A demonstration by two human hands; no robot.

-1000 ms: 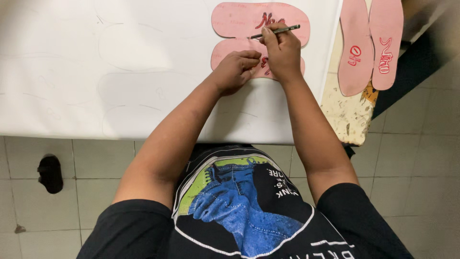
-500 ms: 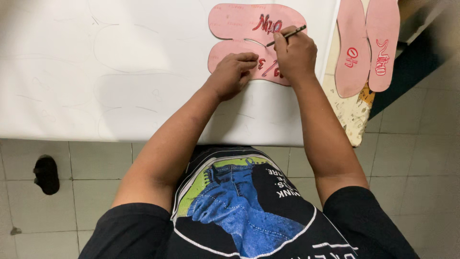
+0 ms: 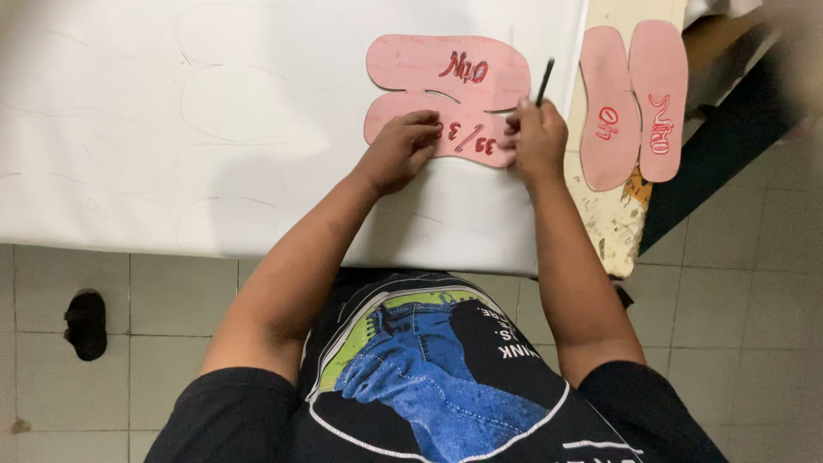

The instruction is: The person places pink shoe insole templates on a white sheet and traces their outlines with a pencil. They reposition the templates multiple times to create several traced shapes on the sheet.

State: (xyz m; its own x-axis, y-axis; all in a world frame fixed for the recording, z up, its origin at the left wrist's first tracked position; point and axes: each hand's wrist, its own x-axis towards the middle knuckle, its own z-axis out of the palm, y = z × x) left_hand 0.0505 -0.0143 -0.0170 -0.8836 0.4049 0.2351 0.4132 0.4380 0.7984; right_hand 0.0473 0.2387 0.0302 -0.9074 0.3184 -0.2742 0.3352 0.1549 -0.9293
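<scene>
Head view, looking down over a seated person's chest and forearms at a white sheet (image 3: 214, 129) spread on a table.

Two pink insoles lie on the sheet, side by side and touching along their long edges. The far insole (image 3: 411, 69) carries red marker writing near its right end. The near insole (image 3: 463, 137) carries red marker writing in its middle and lies directly under both hands.

The left hand (image 3: 399, 153) rests on the left part of the near insole, fingers curled and pressed down on it, holding it flat against the sheet. It grips nothing; the fingers lie together on the pink surface.

The right hand (image 3: 536, 137) sits at the right end of the near insole, fingers closed around a dark pen (image 3: 544, 81). The pen stands nearly upright, its free end pointing away from the person and rising above the knuckles. Whether its tip touches the insole cannot be told, as the hand hides it.

To the right, beyond the edge of the sheet, a second pair of pink insoles (image 3: 634, 103) lies on a worn, paint-flecked board (image 3: 613, 227), lengthwise away from the person, each with red marks.

Faint traced outlines show on the sheet to the left of the hands. Below the table edge, pale floor tiles (image 3: 171, 300) and a dark object (image 3: 86, 324) on them are visible at lower left.
</scene>
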